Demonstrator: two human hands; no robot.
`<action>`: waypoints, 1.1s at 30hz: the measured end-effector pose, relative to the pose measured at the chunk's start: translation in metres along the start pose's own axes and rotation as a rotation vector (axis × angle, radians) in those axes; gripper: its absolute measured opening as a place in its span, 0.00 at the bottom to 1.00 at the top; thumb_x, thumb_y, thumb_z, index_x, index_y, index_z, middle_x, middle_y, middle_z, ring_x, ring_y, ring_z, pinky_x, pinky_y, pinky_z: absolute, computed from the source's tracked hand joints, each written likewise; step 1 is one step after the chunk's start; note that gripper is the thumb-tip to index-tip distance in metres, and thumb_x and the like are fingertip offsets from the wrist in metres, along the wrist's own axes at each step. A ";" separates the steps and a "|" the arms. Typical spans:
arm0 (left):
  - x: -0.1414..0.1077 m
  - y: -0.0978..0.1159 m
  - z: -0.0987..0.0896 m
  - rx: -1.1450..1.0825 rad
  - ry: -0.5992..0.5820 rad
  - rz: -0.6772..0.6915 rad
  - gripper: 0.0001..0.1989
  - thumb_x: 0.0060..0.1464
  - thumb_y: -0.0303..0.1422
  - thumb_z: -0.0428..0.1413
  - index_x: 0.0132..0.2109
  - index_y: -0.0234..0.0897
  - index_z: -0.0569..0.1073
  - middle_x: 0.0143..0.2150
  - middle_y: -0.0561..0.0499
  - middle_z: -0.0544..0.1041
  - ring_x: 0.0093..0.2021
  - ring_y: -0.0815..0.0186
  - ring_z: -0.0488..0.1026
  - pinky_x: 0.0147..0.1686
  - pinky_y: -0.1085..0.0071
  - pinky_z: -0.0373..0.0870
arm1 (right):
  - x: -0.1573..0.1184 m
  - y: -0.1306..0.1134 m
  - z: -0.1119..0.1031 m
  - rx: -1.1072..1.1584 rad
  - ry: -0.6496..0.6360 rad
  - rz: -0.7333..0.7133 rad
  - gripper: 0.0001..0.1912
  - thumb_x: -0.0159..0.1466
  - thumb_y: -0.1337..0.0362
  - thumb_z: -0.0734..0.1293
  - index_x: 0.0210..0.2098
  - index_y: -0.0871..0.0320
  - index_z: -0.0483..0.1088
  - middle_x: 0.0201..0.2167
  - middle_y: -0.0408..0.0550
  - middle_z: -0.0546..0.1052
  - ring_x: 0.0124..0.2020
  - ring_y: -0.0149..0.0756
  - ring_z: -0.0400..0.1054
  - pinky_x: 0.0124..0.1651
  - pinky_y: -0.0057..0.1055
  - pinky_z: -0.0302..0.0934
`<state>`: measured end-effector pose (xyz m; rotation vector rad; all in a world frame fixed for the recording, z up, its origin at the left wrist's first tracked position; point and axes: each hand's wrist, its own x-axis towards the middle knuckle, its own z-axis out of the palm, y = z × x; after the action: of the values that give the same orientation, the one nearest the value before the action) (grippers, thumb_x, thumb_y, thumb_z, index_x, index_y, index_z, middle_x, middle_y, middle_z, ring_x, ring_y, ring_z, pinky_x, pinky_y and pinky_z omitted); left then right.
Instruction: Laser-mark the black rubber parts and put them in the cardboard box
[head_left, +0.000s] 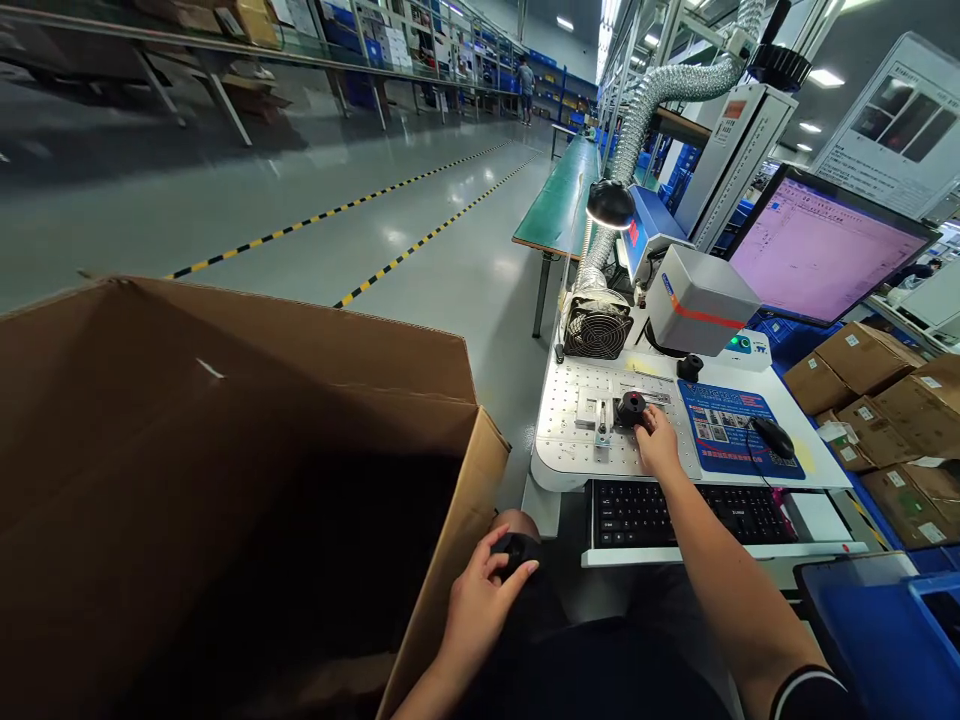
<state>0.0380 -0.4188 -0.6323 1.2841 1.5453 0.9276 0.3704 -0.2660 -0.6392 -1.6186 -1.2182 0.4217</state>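
My left hand [480,600] is closed around a black rounded part [516,550], held low beside the rim of a large open cardboard box [491,455]. Over the workbench, my right hand [657,440] grips a black cylindrical part [631,406] between thumb and fingers. That part sits at a small metal fixture [600,415] on a perforated plate [559,425]; whether it is fully seated I cannot tell. A similar black part [688,368] stands on the bench behind my right hand. The box's inside is dark, and its contents are hard to make out.
A keyboard [630,515] lies on a tray at the bench front, with a mouse [772,437] on a blue mat [720,430]. A grey machine head [701,300], a fan [598,330] and a monitor [829,245] stand behind. Cardboard boxes [915,410] are stacked at right.
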 end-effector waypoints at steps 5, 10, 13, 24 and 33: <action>0.001 0.000 0.001 0.016 -0.012 -0.012 0.41 0.42 0.55 0.64 0.59 0.35 0.68 0.28 0.55 0.75 0.21 0.67 0.58 0.28 0.67 0.61 | -0.001 -0.014 -0.013 0.055 -0.055 0.079 0.37 0.58 0.63 0.66 0.67 0.59 0.60 0.59 0.59 0.74 0.59 0.46 0.71 0.63 0.47 0.63; 0.000 0.001 0.001 -0.003 -0.025 -0.040 0.41 0.44 0.55 0.64 0.60 0.36 0.67 0.31 0.54 0.77 0.21 0.68 0.58 0.28 0.67 0.60 | -0.045 -0.030 -0.053 0.028 0.034 0.012 0.31 0.62 0.60 0.64 0.65 0.58 0.63 0.60 0.59 0.73 0.56 0.46 0.73 0.60 0.48 0.67; 0.000 -0.002 0.004 -0.012 -0.027 -0.045 0.40 0.43 0.54 0.65 0.59 0.37 0.68 0.32 0.53 0.78 0.21 0.68 0.58 0.28 0.67 0.60 | -0.097 -0.035 -0.079 -0.005 0.079 -0.087 0.24 0.66 0.61 0.62 0.61 0.55 0.65 0.56 0.55 0.76 0.52 0.43 0.75 0.61 0.48 0.66; -0.003 -0.007 0.014 -0.027 -0.059 -0.045 0.36 0.47 0.50 0.66 0.59 0.39 0.69 0.33 0.52 0.78 0.23 0.69 0.58 0.29 0.68 0.60 | -0.201 -0.005 -0.093 -0.121 -0.074 -0.051 0.25 0.68 0.65 0.58 0.64 0.53 0.61 0.52 0.54 0.78 0.48 0.42 0.77 0.56 0.50 0.69; 0.000 -0.009 0.013 0.002 -0.022 -0.045 0.36 0.47 0.53 0.65 0.59 0.40 0.69 0.33 0.54 0.78 0.22 0.69 0.60 0.29 0.68 0.63 | -0.201 0.010 -0.088 -0.106 -0.153 -0.046 0.25 0.68 0.66 0.57 0.64 0.54 0.61 0.52 0.55 0.78 0.50 0.42 0.77 0.56 0.49 0.71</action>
<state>0.0472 -0.4205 -0.6444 1.2521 1.5523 0.8806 0.3560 -0.4831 -0.6674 -1.6686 -1.4107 0.4658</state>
